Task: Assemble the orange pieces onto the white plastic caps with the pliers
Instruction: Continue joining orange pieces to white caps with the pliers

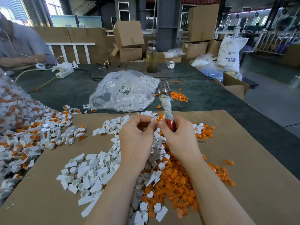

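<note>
Hands: left hand (pixel 137 135) and right hand (pixel 179 135) meet at frame centre; the left pinches a small white cap (pixel 152 119) at its fingertips, the right curls round the pliers (pixel 167 108), thumb tip touching the left's fingers.
Pliers: upright, cloth-wrapped shank, red handle in the right fist, metal head pointing up; whether the jaws are apart, I cannot tell.
Cardboard (pixel 243 159): work mat across the lower frame.
Bag (pixel 123 93): clear, full of white caps, upper centre.
Done pile (pixel 32 127): caps showing orange, left edge; judged finished.
Caps (pixel 90 172): bare, heaped lower centre.
Orange pieces (pixel 178 184): heaped lower right.
Progress: a fair share seems done; much is left.
</note>
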`<act>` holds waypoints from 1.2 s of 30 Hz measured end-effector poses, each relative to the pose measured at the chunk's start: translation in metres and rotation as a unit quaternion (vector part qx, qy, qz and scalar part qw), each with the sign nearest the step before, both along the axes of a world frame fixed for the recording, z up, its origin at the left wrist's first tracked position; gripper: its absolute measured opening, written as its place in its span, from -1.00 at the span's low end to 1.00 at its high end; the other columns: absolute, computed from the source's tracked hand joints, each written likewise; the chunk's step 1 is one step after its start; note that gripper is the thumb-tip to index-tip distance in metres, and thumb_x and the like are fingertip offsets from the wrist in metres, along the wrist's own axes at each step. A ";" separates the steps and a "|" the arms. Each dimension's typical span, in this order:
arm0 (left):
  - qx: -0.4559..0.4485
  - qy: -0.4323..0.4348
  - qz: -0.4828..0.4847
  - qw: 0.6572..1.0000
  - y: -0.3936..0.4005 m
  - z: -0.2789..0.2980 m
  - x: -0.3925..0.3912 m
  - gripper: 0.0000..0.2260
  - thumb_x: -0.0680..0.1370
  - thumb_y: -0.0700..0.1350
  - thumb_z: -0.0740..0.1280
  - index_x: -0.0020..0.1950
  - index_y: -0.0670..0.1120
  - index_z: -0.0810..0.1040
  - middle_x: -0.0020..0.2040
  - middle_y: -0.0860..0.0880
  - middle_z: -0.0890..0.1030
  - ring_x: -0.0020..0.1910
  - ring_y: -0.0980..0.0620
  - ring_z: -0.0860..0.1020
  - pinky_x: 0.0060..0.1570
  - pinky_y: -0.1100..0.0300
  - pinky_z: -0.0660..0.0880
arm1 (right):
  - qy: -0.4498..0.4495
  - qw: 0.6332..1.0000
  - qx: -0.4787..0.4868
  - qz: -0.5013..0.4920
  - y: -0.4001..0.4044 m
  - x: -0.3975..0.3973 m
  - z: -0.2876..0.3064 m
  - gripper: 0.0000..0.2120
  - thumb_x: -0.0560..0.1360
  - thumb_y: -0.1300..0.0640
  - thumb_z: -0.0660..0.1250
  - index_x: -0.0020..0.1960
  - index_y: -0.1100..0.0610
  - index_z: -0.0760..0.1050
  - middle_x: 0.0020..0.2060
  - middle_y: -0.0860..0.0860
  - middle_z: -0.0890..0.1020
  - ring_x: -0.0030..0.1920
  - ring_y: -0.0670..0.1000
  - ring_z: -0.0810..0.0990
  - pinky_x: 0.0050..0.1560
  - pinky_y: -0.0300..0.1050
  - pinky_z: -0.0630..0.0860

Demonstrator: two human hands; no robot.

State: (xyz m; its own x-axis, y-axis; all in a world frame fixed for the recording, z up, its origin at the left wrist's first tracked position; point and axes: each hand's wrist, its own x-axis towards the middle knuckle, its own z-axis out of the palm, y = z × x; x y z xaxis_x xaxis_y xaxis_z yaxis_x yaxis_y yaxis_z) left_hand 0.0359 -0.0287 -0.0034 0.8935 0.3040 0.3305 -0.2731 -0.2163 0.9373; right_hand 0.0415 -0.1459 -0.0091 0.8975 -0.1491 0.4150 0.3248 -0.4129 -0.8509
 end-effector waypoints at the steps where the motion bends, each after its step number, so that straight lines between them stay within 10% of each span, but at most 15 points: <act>1: 0.002 -0.001 0.000 1.000 0.000 0.000 0.000 -0.84 0.46 -0.14 0.52 -0.20 0.10 0.62 -0.28 0.18 0.65 -0.29 0.26 0.59 -0.27 0.46 0.47 | 0.001 1.000 0.001 0.000 0.000 0.000 0.000 -0.75 0.53 0.06 0.38 -0.26 0.14 0.46 -0.51 -0.21 0.44 -0.46 -0.15 0.36 -0.43 -0.31 0.33; 7: 0.008 -0.002 0.001 1.000 0.000 -0.001 -0.001 -0.86 0.48 -0.16 0.50 -0.17 0.08 0.62 -0.28 0.12 0.65 -0.26 0.23 0.60 -0.24 0.45 0.48 | 0.018 0.999 0.008 0.037 -0.003 0.000 0.002 -0.79 0.53 0.08 0.38 -0.21 0.15 0.49 -0.52 -0.18 0.43 -0.47 -0.16 0.34 -0.43 -0.32 0.32; 15: -0.266 0.047 -0.065 0.961 0.020 0.007 0.006 -0.96 0.53 -0.31 0.40 -0.10 -0.21 0.61 -0.31 -0.04 0.64 -0.36 0.10 0.62 -0.24 0.30 0.59 | 0.164 0.961 -0.021 0.224 -0.026 -0.006 0.008 -0.69 0.36 -0.08 0.38 -0.02 0.11 0.52 -0.21 0.01 0.56 -0.22 0.01 0.51 -0.09 -0.02 0.44; 23: -0.283 0.052 -0.063 0.956 0.027 0.010 0.009 -0.93 0.53 -0.31 0.39 -0.13 -0.17 0.62 -0.35 0.02 0.64 -0.38 0.11 0.61 -0.18 0.27 0.62 | 0.193 0.945 -0.075 0.254 -0.027 -0.005 0.005 -0.79 0.51 0.08 0.42 -0.19 -0.07 0.39 -0.42 -0.31 0.49 -0.39 -0.27 0.44 -0.30 -0.37 0.33; 36: -0.298 0.055 -0.056 0.951 0.029 0.012 0.007 -0.93 0.53 -0.32 0.37 -0.13 -0.18 0.60 -0.39 0.05 0.64 -0.42 0.16 0.59 -0.24 0.30 0.60 | 0.182 0.947 -0.136 0.229 -0.015 -0.010 0.007 -0.92 0.43 0.19 0.31 -0.19 0.03 0.45 -0.33 -0.02 0.47 -0.35 -0.03 0.43 -0.29 -0.03 0.36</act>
State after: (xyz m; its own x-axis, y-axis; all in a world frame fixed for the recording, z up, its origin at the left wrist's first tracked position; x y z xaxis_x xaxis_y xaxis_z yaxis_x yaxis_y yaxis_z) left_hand 0.0433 0.0002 0.0085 0.9504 0.3094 0.0318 -0.1564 0.3869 0.9088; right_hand 0.0315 -0.1610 -0.0023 0.9331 0.3580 0.0328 0.2281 -0.5191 -0.8237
